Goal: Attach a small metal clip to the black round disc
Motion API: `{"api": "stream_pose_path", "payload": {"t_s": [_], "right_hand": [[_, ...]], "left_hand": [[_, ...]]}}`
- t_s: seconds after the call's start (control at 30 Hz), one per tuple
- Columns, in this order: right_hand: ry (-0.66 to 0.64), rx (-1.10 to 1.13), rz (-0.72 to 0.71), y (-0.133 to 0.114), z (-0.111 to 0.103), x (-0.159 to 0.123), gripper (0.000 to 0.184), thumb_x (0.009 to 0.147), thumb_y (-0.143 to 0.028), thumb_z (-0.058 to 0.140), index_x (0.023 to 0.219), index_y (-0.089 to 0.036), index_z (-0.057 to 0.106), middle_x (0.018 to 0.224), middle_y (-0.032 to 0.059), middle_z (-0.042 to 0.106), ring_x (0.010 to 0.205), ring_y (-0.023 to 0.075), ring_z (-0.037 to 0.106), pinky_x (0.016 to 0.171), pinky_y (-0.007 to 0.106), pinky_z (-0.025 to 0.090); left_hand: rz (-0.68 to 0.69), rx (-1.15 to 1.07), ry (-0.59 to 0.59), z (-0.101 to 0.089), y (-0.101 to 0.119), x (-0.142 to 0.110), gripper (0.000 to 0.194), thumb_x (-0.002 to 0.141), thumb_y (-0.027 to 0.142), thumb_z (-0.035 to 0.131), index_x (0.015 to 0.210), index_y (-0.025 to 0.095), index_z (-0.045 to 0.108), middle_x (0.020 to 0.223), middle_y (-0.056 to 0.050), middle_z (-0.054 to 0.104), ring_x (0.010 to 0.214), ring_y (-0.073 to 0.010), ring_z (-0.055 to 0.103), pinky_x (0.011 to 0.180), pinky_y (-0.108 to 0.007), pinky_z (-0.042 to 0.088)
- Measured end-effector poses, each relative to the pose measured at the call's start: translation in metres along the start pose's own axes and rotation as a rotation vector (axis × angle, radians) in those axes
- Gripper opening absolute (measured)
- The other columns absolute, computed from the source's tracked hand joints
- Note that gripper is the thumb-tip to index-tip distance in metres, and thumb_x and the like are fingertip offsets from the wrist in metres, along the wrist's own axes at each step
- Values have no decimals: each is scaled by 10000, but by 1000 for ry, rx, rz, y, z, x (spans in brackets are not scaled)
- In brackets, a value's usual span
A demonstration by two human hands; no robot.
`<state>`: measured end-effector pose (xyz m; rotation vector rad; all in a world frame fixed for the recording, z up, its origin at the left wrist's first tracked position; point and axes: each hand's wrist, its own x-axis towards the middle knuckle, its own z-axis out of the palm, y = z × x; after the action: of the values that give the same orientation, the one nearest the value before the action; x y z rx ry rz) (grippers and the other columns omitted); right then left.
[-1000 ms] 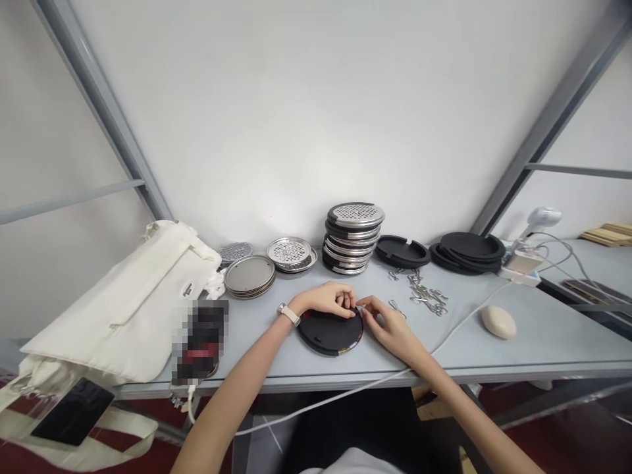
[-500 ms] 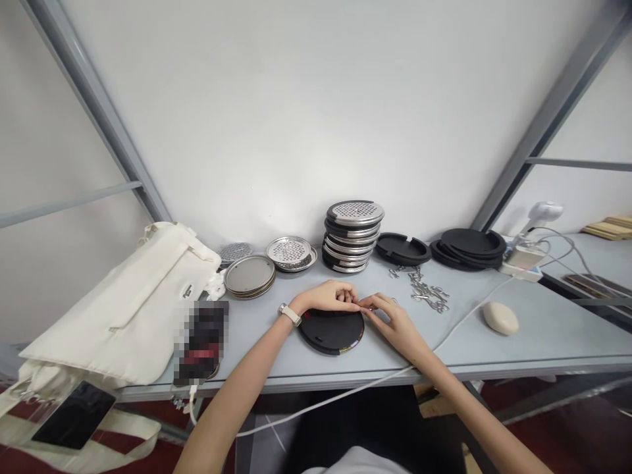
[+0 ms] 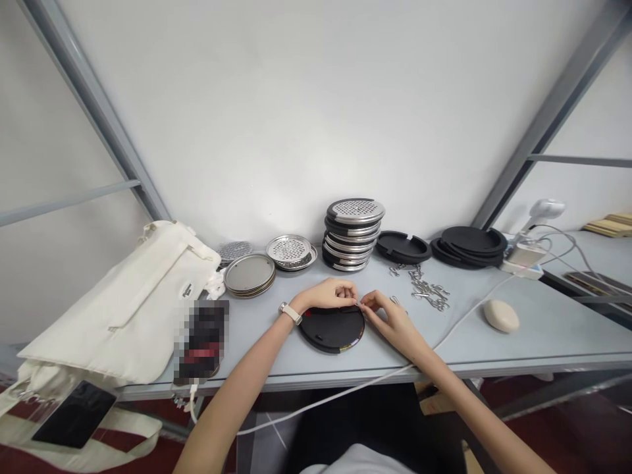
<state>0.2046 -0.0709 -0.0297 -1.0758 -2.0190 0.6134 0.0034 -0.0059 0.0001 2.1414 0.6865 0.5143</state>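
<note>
Black disc (image 3: 333, 334) lies flat on the bench (image 3: 474, 349), near the front edge, in front of the person. Left hand (image 3: 332, 294) sits over its far edge, fingers curled (watch (image 3: 289, 313) on that wrist). Right hand (image 3: 388, 315) is at the disc's far right rim, thumb and forefinger nearly together, tips meeting the left's. Grip on both sides is narrow; can't tell what, if anything, either has hold of (fingers hide it). Metal hooks (image 3: 433, 294) lie loose beyond the right hand. Behind: tall stack of perforated plates (image 3: 353, 236), black trays (image 3: 402, 249) to its right.
</note>
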Motion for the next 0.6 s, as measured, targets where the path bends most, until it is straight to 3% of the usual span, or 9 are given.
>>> {"api": "stream_pose_path", "payload": {"t_s": [0.2,0.43,0.6], "right_hand": [[-33,-78,28,-1,2,0,220,949,-348,394,804,-217,494,668,-2,560,614,161,529,617,280,422],[-54,-144,4,-3,1,1,246,966,-320,337,768,-222,445,716,20,553,671,181,532,638,294,423],[-89,-156,-28,0,2,4,263,970,-312,299,745,-229,406,730,32,537,695,194,519,679,316,433]], "left_hand": [[-52,53,37,1,-3,1,89,807,214,585,826,130,608,681,20,544,647,-93,485,608,-197,387],[-47,33,21,1,1,1,111,826,222,566,848,129,621,680,19,532,646,-91,471,610,-197,386],[-6,-4,11,1,3,-1,245,815,221,601,1050,153,606,695,38,503,645,-82,464,593,-183,367]]}}
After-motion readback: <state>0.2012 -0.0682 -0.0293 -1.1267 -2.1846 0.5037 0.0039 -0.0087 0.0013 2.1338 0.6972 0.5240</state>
